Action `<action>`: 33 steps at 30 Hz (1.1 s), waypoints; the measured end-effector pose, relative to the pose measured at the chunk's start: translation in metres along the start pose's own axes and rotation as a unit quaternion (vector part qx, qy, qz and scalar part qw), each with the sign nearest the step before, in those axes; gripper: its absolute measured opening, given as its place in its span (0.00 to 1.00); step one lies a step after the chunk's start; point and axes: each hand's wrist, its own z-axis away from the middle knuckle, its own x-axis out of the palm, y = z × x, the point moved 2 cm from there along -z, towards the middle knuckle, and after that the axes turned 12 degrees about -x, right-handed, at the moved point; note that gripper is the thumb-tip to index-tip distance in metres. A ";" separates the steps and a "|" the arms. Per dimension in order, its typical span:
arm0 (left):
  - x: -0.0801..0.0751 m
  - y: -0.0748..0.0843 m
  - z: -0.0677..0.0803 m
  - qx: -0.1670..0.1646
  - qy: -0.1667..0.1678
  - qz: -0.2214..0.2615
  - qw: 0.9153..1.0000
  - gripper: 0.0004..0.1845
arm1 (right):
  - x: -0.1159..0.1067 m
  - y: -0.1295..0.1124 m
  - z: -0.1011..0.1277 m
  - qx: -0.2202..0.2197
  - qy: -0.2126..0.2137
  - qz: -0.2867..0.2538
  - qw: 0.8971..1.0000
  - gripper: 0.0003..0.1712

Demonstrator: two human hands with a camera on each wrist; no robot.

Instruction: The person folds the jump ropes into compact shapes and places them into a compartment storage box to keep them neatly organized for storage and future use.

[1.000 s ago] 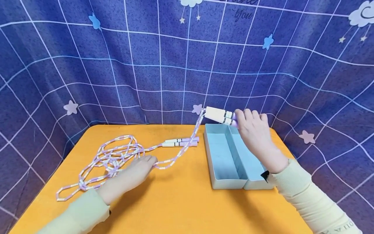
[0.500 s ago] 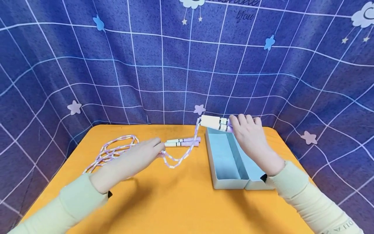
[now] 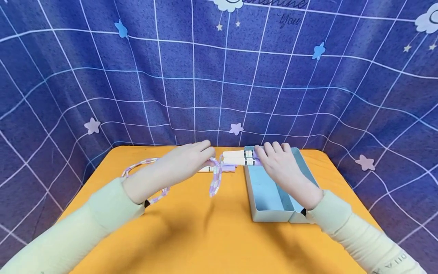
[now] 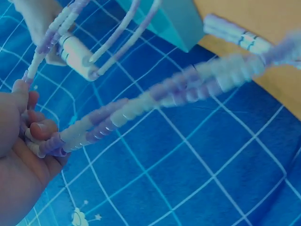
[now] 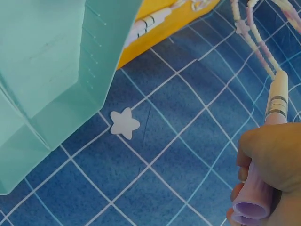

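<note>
My right hand (image 3: 282, 167) grips both handles (image 3: 236, 157) of a beaded jump rope, side by side, above the blue box. In the right wrist view my fingers wrap around the lilac ends of those white-tipped handles (image 5: 277, 92). My left hand (image 3: 186, 161) holds the purple-and-white beaded cord (image 3: 215, 180), which hangs in a short doubled loop close to the handle tips. Seen from the left wrist, doubled strands of the cord (image 4: 141, 106) pass through curled fingers. A second pair of handles (image 3: 230, 168) lies on the table behind, partly hidden by the left hand and cord.
A light-blue box (image 3: 272, 216) with two long compartments stands on the right of the orange table (image 3: 212, 243). More beaded cord (image 3: 137, 163) lies at the left, mostly hidden behind my left forearm. A blue gridded curtain (image 3: 205, 95) surrounds the table.
My left hand has moved right and up with the cord, toward the handles. My right hand has lowered the handles and shifted slightly left. The hanging cord between them has shortened.
</note>
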 end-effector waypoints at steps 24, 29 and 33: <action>-0.004 -0.007 -0.086 -0.064 -0.033 0.076 0.995 0.12 | -0.002 -0.014 -0.008 -0.062 0.048 -0.041 0.996 0.15; 0.003 -0.015 -0.096 -0.090 -0.048 0.066 0.993 0.13 | -0.003 -0.015 -0.008 -0.077 0.050 -0.035 0.995 0.20; 0.007 -0.020 -0.100 -0.099 -0.053 0.057 0.992 0.13 | -0.006 -0.016 -0.008 -0.085 0.005 -0.024 0.996 0.26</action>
